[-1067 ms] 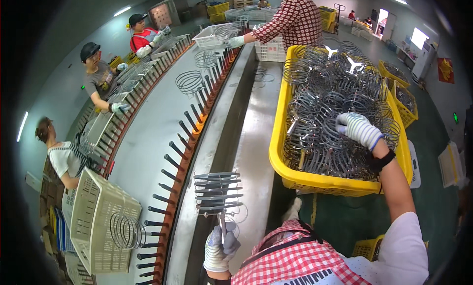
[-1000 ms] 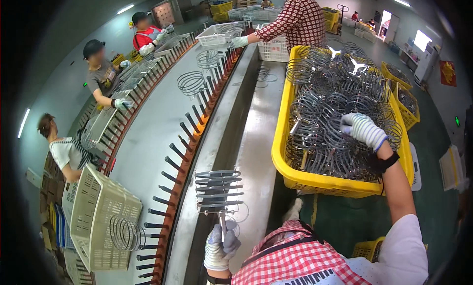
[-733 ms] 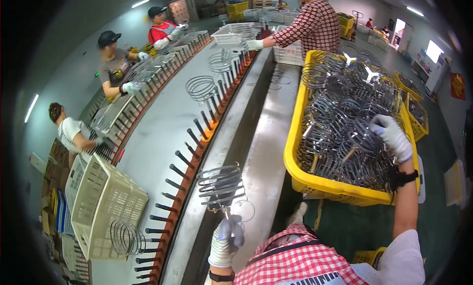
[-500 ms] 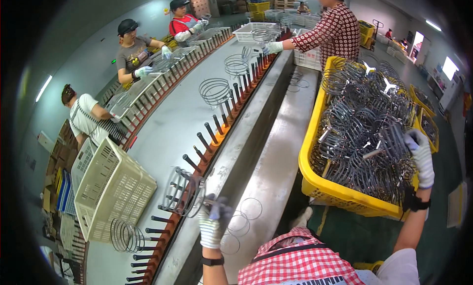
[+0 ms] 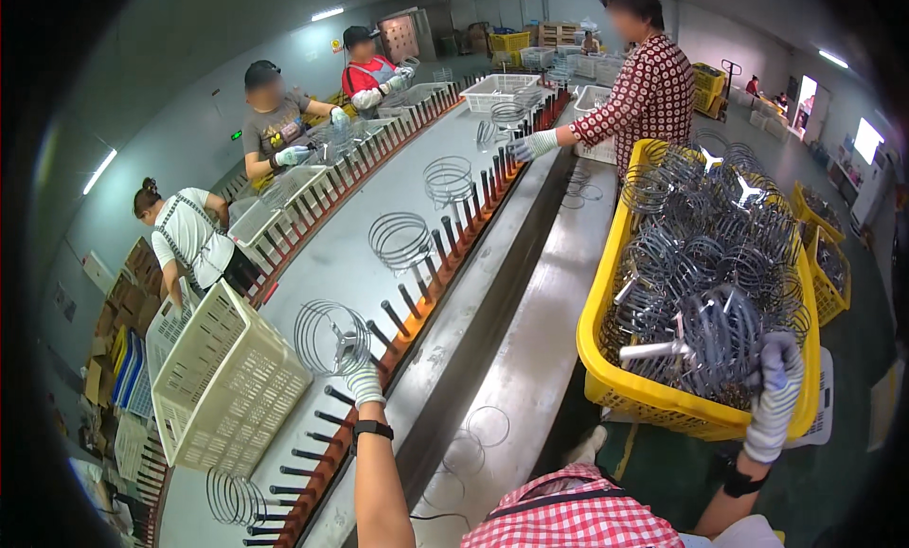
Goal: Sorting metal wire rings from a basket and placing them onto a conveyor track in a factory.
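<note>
My left hand, in a striped glove, reaches over the row of upright dark pegs. Its fingers are closed on the near lower part of a round wire ring frame, which sits at the pegs on the grey table surface. At the right, my gloved right hand grips the side of a bunch of dark wire ring frames at the near end of a yellow basket. A pale tube sticks out leftward from this bunch. Some right fingertips are hidden among the wires.
More ring frames stand along the pegs. A cream crate tilts on the table at left. Loose wire rings lie on the metal ledge. Across the table several people work; a person in a patterned top stands at the far right.
My left hand has moved forward and left, and the tilted ring frame beside it now sits upright. My right hand has come nearer with a bunch of frames. The orange peg section has shifted toward me.
</note>
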